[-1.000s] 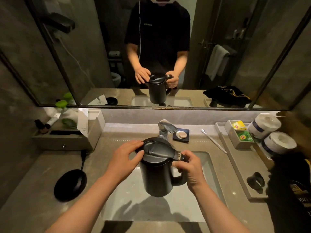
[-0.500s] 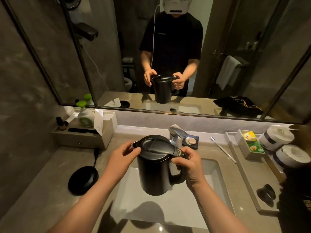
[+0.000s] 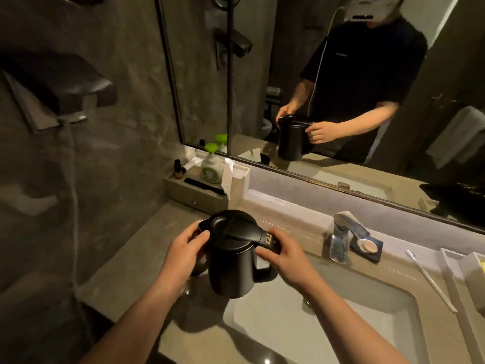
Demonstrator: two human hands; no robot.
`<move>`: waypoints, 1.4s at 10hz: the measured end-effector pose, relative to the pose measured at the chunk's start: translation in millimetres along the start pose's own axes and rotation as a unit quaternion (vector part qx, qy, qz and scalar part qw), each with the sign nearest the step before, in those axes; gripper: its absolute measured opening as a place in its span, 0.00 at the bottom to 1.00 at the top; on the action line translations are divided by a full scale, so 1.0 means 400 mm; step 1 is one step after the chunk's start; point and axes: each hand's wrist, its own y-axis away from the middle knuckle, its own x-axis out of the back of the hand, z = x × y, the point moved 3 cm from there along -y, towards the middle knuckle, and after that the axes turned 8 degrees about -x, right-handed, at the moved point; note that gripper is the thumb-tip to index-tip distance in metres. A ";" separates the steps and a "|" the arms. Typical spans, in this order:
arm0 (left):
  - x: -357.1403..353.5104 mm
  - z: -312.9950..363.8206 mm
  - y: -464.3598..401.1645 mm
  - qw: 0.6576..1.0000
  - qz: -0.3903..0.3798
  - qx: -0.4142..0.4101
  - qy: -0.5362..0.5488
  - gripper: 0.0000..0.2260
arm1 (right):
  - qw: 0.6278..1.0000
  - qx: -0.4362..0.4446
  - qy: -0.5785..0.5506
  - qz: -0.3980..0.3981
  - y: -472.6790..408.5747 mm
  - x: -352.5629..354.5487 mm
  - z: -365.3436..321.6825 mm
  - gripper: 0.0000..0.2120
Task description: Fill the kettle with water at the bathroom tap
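Note:
A black electric kettle (image 3: 232, 261) with its lid down hangs in the air over the left edge of the sink basin (image 3: 341, 324). My right hand (image 3: 284, 261) grips the top of its handle. My left hand (image 3: 183, 254) holds the kettle's left side by the spout. The chrome tap (image 3: 339, 239) stands behind the basin, to the right of the kettle and apart from it. No water is visibly running from it.
A grey tray (image 3: 194, 195) at the back left holds a green-capped soap bottle (image 3: 211, 166) and small toiletries. A soap dish (image 3: 367, 246) sits by the tap, a toothbrush (image 3: 430, 281) lies to the right. The mirror (image 3: 341, 82) spans the wall behind.
The kettle and both hands have shifted left, away from the tap, from above the basin's middle to its left edge. The view has swung left too.

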 end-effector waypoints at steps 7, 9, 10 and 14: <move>0.241 -0.086 -0.191 0.996 0.086 0.017 0.017 0.17 | 0.995 0.010 0.064 -0.078 -0.264 -0.257 -0.013 0.13; 0.246 -0.101 -0.206 0.996 0.082 0.013 0.020 0.13 | 0.993 0.005 0.080 -0.085 -0.276 -0.257 -0.010 0.11; 0.241 -0.120 -0.201 0.997 0.079 0.016 0.018 0.14 | 0.992 -0.006 0.080 -0.097 -0.273 -0.256 0.000 0.10; 0.242 -0.131 -0.142 0.994 0.105 0.036 -0.009 0.14 | 0.992 -0.038 0.104 -0.067 -0.237 -0.241 -0.013 0.19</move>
